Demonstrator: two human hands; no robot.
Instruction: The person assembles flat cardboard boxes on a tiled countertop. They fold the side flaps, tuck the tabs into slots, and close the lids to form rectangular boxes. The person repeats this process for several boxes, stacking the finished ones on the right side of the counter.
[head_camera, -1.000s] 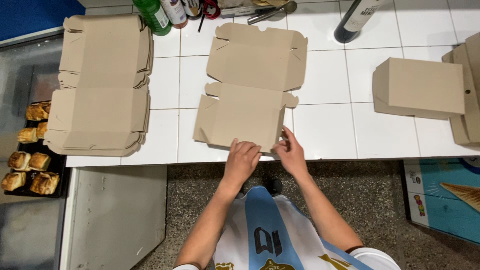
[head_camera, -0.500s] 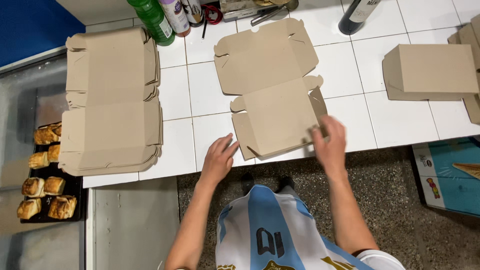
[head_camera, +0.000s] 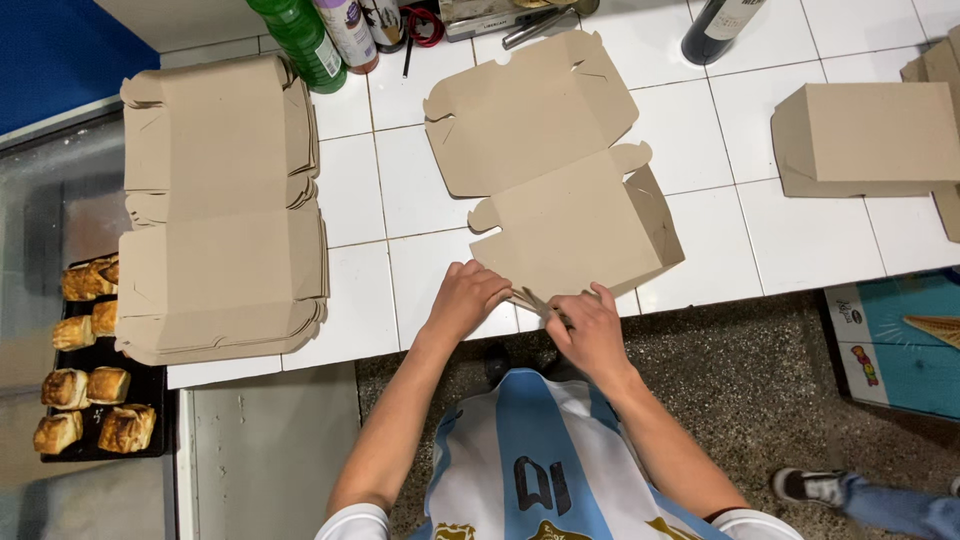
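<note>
A flat brown cardboard box blank (head_camera: 560, 175) lies unfolded on the white tiled counter (head_camera: 790, 240), turned at an angle. Its right side flap stands raised. My left hand (head_camera: 467, 297) grips the blank's near edge at the left corner. My right hand (head_camera: 590, 322) pinches the front flap beside it, at the counter's near edge. Both hands are closed on the cardboard, close together.
A stack of flat box blanks (head_camera: 220, 210) lies on the left. A folded box (head_camera: 870, 135) sits at right. Bottles (head_camera: 320, 35) and a dark bottle (head_camera: 722, 25) stand at the back. A tray of pastries (head_camera: 85, 370) sits low left. Another person's shoe (head_camera: 805, 485) shows bottom right.
The box blank has turned and shifted right. My right hand came back from the blank's right corner to the front flap; my left hand moved onto the near edge.
</note>
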